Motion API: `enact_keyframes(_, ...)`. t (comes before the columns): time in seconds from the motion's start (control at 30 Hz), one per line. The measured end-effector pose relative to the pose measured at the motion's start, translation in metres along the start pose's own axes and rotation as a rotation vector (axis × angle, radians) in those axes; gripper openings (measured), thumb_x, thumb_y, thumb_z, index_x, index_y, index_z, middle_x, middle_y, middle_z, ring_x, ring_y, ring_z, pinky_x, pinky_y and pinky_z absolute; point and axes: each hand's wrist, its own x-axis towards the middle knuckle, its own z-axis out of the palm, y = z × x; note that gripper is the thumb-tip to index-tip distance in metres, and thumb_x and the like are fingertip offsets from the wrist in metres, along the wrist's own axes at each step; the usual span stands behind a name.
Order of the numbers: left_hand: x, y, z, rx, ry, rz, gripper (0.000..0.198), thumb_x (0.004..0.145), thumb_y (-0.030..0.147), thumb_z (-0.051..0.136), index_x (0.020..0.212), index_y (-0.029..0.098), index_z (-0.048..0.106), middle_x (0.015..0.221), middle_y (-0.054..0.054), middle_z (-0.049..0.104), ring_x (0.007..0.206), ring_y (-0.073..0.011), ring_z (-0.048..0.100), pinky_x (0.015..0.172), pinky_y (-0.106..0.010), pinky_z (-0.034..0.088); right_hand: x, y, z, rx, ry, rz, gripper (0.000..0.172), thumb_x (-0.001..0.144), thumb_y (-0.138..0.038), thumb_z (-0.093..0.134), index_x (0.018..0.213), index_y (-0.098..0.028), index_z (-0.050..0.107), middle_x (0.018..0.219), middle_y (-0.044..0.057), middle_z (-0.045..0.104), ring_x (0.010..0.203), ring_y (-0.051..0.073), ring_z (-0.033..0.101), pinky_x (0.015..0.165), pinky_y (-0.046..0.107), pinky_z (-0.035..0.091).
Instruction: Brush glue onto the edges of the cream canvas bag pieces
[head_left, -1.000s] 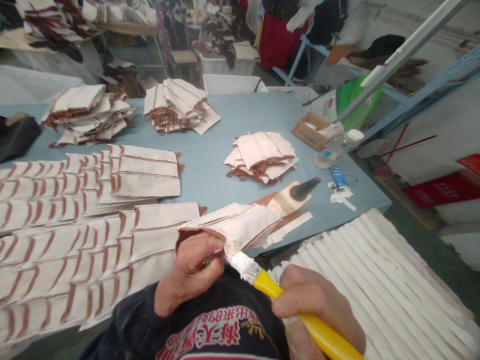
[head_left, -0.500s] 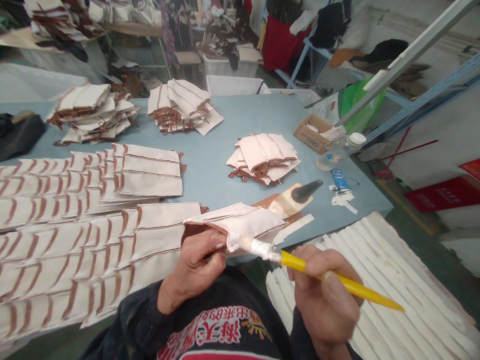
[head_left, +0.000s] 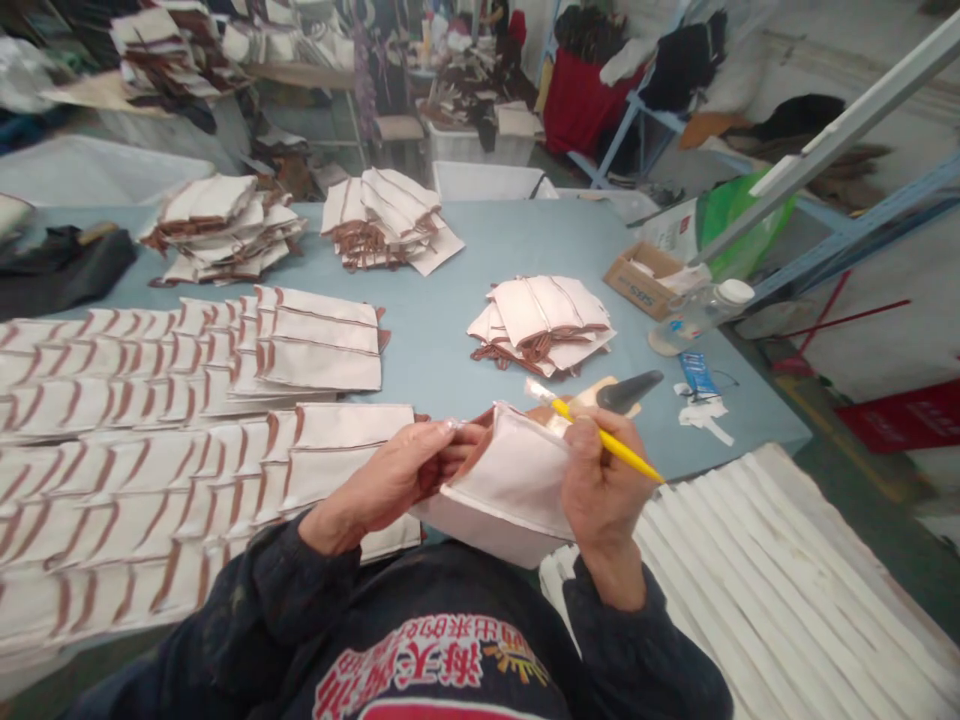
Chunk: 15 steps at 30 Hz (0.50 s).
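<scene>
White stitched piece (head_left: 517, 478) gapes open, brown inside!
Left fingers (head_left: 455, 450) half-curled there, grip unclear; right fingers (head_left: 581, 442) closed around a yellow-handled paintbrush (head_left: 634, 460).

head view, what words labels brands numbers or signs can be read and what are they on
"海天", upside down on the dark garment, larger line; the rest of that line is blurred.
"出来的好", upside down on its smaller line; the rest unclear.
"SBS", on the cardboard box.
Too small or blurred to read: marks on the blue packet, clear bottle, white-and-green bag and red sign.
</scene>
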Motion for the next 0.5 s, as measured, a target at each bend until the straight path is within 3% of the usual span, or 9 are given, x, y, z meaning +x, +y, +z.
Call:
enact_keyframes(0.1,-0.005,0.002,-0.016,0.166,-0.064,-0.025,0.066,0.095,0.079,0.070,0.107,0.016,0.087,0.097,-0.013,0.084,0.088,-0.0244,0.073,0.075,-0.029,0.053,0.013,0.006,-0.007,0.030,0.034,0.097,0.043,0.108,-0.057,0.063,0.096,-0.018,0.076,0.079,0.003,0.075,0.067,0.017,0.071,0.067,0.030,0.059)
enact_keyframes(0.2,-0.012,0.000,-0.020,0.485,-0.106,0.092,0.042,0.094,0.060,0.078,0.095,0.018,0.083,0.084,-0.004,0.076,0.079,-0.0205,0.065,0.071,-0.027,0.047,0.023,0.012,-0.008,0.019,0.043,0.139,0.047,0.107,-0.061,0.063,0.094,-0.017,0.075,0.074,0.002,0.072,0.063,0.017,0.068,0.063,0.030,0.056)
enact_keyframes(0.33,-0.019,-0.002,-0.006,0.692,-0.111,0.250,0.020,0.095,0.030,0.069,0.079,0.018,0.068,0.069,0.005,0.054,0.065,-0.0123,0.046,0.062,-0.024,0.036,0.022,0.020,0.004,0.010,-0.032,0.173,0.048,0.107,-0.062,0.059,0.095,-0.018,0.073,0.078,0.003,0.074,0.069,0.019,0.071,0.068,0.031,0.056)
enact_keyframes(0.5,-0.027,0.000,0.009,0.793,-0.151,0.367,0.021,0.096,0.020,0.054,0.078,0.019,0.064,0.069,0.003,0.059,0.064,-0.0124,0.049,0.063,-0.025,0.039,0.015,0.024,0.013,-0.001,-0.061,0.202,0.045,0.106,-0.060,0.059,0.096,-0.018,0.073,0.074,0.003,0.074,0.068,0.019,0.071,0.072,0.033,0.056)
